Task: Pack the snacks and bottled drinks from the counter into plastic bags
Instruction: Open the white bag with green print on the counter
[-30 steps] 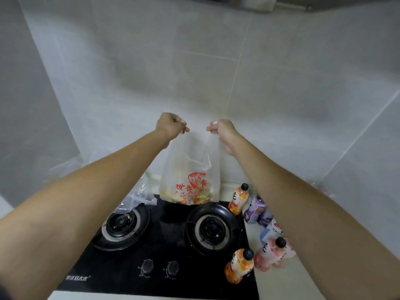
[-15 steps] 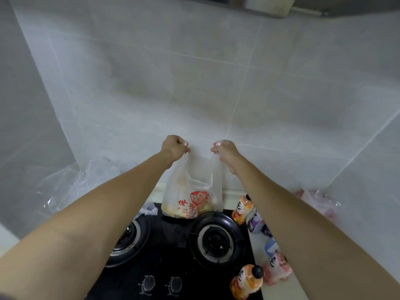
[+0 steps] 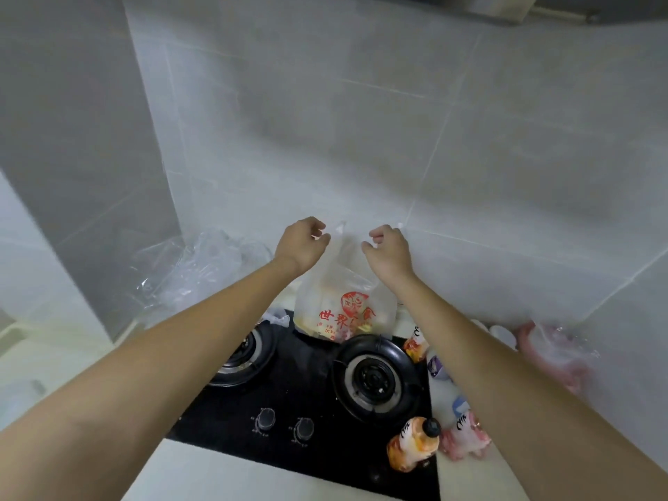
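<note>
Pale grey wall tiles (image 3: 361,139) are filling the background, and a black glass gas hob (image 3: 311,410) is set into the cream tabletop (image 3: 224,475) below. A translucent white plastic bag with red printing (image 3: 345,305) is being held up at the hob's 12 o'clock edge, its base resting there, with yellowish snacks dimly visible inside. One handle is being pinched by the left hand (image 3: 302,244) and the other by the right hand (image 3: 388,249), fingers curled. At the hob's 3 o'clock, bottled drinks are lying on the tabletop: an orange bottle with a black cap (image 3: 414,442) and a pink bottle (image 3: 464,437) just beside it. Crumpled clear plastic bags (image 3: 202,269) are heaped at 10 o'clock.
</note>
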Available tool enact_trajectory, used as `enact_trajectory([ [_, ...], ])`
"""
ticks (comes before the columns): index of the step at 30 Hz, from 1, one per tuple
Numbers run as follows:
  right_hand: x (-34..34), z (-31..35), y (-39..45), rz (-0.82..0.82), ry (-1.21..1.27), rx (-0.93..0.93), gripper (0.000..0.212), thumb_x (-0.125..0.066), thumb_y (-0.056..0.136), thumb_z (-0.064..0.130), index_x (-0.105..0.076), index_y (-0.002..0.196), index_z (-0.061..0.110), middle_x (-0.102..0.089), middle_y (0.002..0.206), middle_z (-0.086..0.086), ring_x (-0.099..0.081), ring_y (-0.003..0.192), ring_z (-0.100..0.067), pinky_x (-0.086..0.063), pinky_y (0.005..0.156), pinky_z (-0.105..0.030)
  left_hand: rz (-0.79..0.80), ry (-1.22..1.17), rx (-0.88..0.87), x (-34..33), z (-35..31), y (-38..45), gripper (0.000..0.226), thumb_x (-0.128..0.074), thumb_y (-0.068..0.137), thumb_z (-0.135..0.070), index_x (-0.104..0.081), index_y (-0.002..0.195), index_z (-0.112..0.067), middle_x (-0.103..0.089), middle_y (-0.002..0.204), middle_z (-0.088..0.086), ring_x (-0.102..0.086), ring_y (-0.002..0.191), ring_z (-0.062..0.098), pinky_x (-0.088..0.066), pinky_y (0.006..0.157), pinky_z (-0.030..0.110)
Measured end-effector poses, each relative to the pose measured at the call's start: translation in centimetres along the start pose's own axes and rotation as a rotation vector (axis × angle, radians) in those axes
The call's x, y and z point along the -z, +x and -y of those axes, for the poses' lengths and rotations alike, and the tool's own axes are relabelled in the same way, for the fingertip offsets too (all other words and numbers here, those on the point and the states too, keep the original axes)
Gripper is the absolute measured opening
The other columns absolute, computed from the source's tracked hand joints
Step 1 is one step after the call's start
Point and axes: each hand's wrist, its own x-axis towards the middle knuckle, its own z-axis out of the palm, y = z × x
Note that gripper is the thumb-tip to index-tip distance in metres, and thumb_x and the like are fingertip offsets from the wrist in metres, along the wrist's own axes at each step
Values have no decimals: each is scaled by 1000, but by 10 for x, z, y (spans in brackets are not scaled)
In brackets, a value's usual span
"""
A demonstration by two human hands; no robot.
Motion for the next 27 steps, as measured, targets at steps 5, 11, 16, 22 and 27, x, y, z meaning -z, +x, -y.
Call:
enact_trajectory([
  [5, -29, 22, -72, 183, 30, 195, 24, -59, 98, 19, -63, 121, 14, -59, 118, -1, -60, 108, -18, -51, 99, -36, -155, 213, -53, 46, 20, -94, 35, -57, 99, -33, -63, 129, -16, -69, 118, 2, -62, 110, 21, -52, 92, 39],
  [11, -96, 54, -165, 406, -21, 500, 26, -60, 99, 29, -61, 122, 17, -57, 119, 3, -55, 118, -19, -49, 101, -39, -310, 428, 92, 107, 92, -234, 39, -54, 99, -39, -59, 133, -20, -65, 123, 0, -57, 119, 23, -51, 91, 39],
  [16, -162, 96, -243, 601, 26, 618, 25, -61, 99, 32, -60, 122, 21, -54, 116, 8, -54, 116, -15, -50, 98, -38, -393, 531, 250, 162, 146, -335, 40, -52, 99, -41, -58, 133, -22, -63, 124, 0, -53, 120, 23, -50, 92, 43],
  [22, -255, 146, -312, 790, 30, 679, 31, -64, 96, 32, -59, 124, 20, -55, 115, 7, -53, 115, -17, -48, 97, -38, -497, 474, 464, 215, 223, -418, 41, -53, 99, -41, -56, 136, -23, -62, 126, -2, -51, 123, 20, -49, 93, 43],
  [27, -340, 169, -332, 930, -53, 629, 35, -62, 97, 30, -55, 129, 19, -54, 123, 1, -51, 119, -20, -48, 98, -40, -452, 461, 591, 248, 305, -440, 43, -53, 99, -43, -55, 136, -23, -62, 126, -1, -51, 122, 21, -51, 91, 41],
])
